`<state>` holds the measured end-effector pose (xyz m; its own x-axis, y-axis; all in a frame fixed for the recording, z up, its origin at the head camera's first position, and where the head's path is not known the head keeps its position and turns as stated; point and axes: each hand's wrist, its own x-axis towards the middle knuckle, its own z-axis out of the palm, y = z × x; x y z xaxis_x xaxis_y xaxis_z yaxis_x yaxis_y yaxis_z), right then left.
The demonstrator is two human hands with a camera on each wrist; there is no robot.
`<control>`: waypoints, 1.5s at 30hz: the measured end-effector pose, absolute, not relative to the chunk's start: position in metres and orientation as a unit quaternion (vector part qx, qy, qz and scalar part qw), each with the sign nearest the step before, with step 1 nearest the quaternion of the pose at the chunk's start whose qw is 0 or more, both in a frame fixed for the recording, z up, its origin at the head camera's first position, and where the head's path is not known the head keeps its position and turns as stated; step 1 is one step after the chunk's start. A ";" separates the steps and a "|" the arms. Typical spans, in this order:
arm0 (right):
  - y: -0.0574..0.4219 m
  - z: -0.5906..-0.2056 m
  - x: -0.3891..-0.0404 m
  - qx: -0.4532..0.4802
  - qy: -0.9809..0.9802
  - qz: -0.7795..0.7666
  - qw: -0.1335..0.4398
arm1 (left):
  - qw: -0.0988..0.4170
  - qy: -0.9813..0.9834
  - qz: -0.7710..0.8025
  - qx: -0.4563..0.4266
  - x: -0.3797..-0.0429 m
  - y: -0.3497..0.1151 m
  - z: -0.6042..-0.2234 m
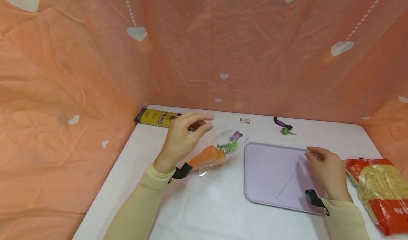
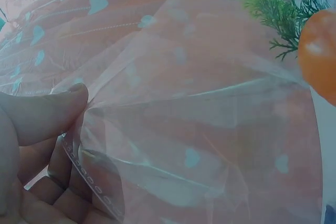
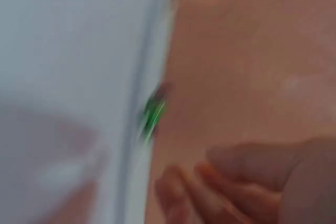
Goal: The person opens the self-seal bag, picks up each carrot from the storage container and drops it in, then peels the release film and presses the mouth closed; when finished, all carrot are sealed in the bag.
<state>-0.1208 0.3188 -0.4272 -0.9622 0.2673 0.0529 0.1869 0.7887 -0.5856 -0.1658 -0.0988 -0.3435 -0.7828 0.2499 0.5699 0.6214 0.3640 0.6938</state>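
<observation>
My left hand (image 1: 183,137) pinches the edge of a clear plastic bag (image 2: 184,129) between thumb and fingers, raised above the table. An orange carrot (image 1: 207,157) with green leaves (image 1: 227,147) lies just below it; whether it is inside the bag or behind the plastic I cannot tell. By the leaves is a small purple-wrapped candy (image 1: 236,136). Over the right side of a lilac tray (image 1: 267,172) hovers my right hand (image 1: 329,174), its fingers loosely bent. Nothing shows between those fingers, though the right wrist view is blurred.
Behind the tray lie a green lollipop (image 1: 285,130) and a dark purple wrapped candy (image 1: 282,123). A small orange-and-white packet (image 1: 245,120) is near the back edge. A yellow packet (image 1: 156,117) lies back left, a red pasta bag (image 1: 382,187) at right. Orange curtains enclose the table.
</observation>
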 end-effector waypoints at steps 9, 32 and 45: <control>0.215 -0.428 -0.167 0.055 -0.780 0.611 -0.126 | 0.187 -0.807 -0.493 -0.265 -0.167 -0.100 -0.344; 0.186 -0.405 -0.152 0.059 -0.706 0.703 0.057 | 0.068 -0.776 -0.583 -0.231 -0.189 -0.136 -0.337; 0.192 -0.389 -0.143 0.079 -0.686 0.715 0.107 | 0.021 -0.752 -0.615 -0.236 -0.189 -0.143 -0.347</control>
